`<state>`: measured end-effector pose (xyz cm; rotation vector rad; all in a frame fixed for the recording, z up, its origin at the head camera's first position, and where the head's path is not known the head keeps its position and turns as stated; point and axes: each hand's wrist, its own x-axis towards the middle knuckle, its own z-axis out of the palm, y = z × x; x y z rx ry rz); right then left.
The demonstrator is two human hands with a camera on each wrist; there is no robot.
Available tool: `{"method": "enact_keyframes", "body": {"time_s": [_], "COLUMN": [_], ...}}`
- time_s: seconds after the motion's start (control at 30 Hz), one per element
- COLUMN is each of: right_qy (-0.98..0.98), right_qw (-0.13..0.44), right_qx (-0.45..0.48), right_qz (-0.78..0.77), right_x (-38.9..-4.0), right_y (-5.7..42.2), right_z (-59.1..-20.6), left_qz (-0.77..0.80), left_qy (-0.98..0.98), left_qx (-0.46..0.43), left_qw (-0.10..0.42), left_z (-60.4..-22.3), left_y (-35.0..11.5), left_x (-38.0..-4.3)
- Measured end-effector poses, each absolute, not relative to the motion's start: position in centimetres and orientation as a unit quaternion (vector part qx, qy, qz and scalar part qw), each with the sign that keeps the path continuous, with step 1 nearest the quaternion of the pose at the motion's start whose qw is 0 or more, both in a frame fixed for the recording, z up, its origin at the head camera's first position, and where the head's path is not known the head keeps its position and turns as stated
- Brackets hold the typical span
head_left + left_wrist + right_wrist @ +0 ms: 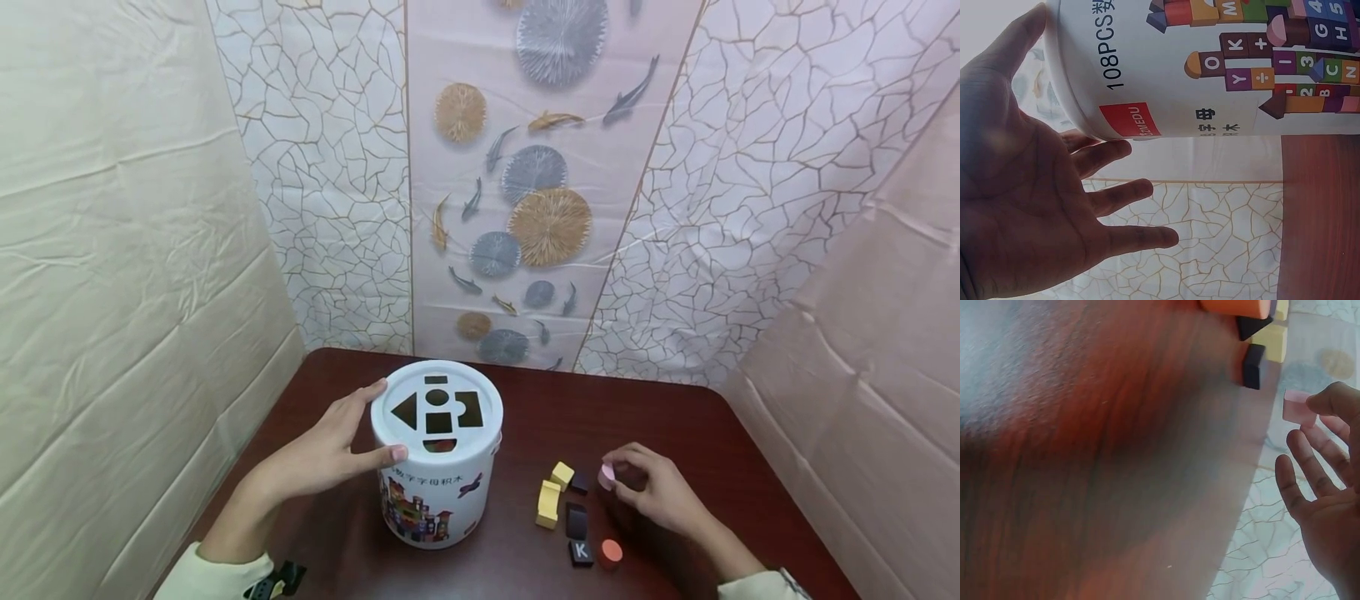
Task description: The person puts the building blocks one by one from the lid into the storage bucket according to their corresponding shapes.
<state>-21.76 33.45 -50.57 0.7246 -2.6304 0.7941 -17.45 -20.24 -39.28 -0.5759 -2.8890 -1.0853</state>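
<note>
A white bucket stands upright on the table, its lid cut with holes of several shapes. My left hand rests against the lid's left edge, thumb and fingers spread wide. Seen from the left wrist, the fingers stretch out straight beside the bucket's printed side. Between thumb and fingertips my right hand pinches a small pink cylinder block. That pink block shows in the right wrist view too, with the other fingers spread loosely below it.
Left of my right hand lie a yellow cube, a yellow arched block, a dark arched block, a black block marked K and an orange-red round block. Patterned cloth hangs behind the dark red table.
</note>
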Motion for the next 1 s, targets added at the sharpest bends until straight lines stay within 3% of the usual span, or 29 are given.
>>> {"method": "enact_keyframes", "body": {"time_s": [0.6,1.0], "right_qy": [-0.865,-0.855], "right_qw": [0.209,0.179], "right_qx": [0.350,0.376], "right_qz": [0.293,0.311], "right_x": [-21.4,-21.2], "right_y": [29.5,27.9], "right_z": [-44.1,-41.1], "left_qz": [-0.342,-0.345], "left_qy": [-0.921,-0.921], "left_qx": [-0.187,-0.183], "left_qw": [0.011,0.002], "left_z": [-39.4,-39.3], "left_y": [-20.3,-20.4], "left_x": [-17.4,-17.4]}}
